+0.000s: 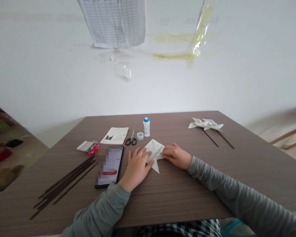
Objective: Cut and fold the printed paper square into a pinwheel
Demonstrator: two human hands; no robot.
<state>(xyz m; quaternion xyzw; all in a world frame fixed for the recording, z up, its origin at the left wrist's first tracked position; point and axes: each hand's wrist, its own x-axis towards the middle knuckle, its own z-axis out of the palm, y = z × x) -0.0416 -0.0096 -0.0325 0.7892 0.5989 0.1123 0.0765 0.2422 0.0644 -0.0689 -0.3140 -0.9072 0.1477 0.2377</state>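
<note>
My left fingers (141,152) lie spread on the paper (153,145), seemingly steadying it, while my right fingers (169,151) pinch its edge.

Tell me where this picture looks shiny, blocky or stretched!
In the head view, glare streaks the clear tape; in that head view too, square blocks hide the left part of the phone, and the right sleeve seems stretched toward the corner.
</note>
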